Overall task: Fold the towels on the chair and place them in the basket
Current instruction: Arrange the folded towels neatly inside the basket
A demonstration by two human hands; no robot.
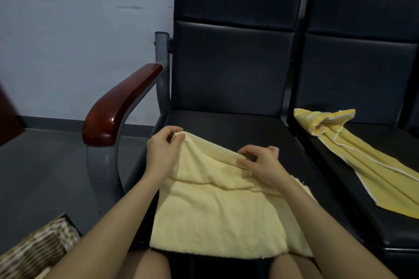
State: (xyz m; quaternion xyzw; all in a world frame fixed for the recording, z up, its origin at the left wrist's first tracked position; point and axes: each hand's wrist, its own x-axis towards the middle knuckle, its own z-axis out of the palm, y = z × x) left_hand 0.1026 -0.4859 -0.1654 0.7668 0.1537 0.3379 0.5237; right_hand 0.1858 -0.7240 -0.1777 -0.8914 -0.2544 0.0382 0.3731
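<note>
- On the black seat of the near chair (229,124), a pale yellow towel (217,217) is lying spread toward the front edge, its far part lifted and doubled back over itself.
- The left hand (162,149) is pinching the towel's far left corner between thumb and fingertips, holding it just above the seat.
- The right hand (260,162) is pinching the same raised edge further right — fingers curled, thumb pressing the cloth against them.
- Both forearms are reaching in from the bottom of the view, crossing over the near part of the towel.
- A second towel (362,158), deeper yellow with a white border, is lying crumpled and stretched out on the seat of the neighbouring chair (358,70) to the right, well apart from the hands.
- A basket (34,249) with a brown and cream patterned lining is sitting on the floor at the lower left, beside the left forearm; only part of it is showing.
- A glossy reddish wooden armrest (115,106) is curving down on a grey metal frame to the left of the near chair — close to the left hand but not touching it.
</note>
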